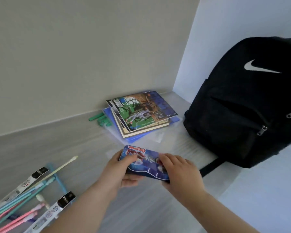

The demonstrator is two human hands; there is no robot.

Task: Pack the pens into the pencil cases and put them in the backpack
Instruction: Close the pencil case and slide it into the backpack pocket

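Blue "ULTRAMAN" pencil case (145, 163) gripped by both hands; swoosh-logo backpack (245, 105) near.

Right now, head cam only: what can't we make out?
Head view:
- Pencil case: open or closed, contents; left hand and right hand cover its ends.
- Backpack: main opening; right side cut by frame edge.
- Pens: count; cut off at lower-left corner, blurred.
- Green pieces by the magazines: identity; too small, blurred.

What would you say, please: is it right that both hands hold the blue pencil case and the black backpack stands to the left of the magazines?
Not quite. The head view shows the black backpack standing to the right of the magazines, not the left. The left hand and the right hand do both hold the blue pencil case.
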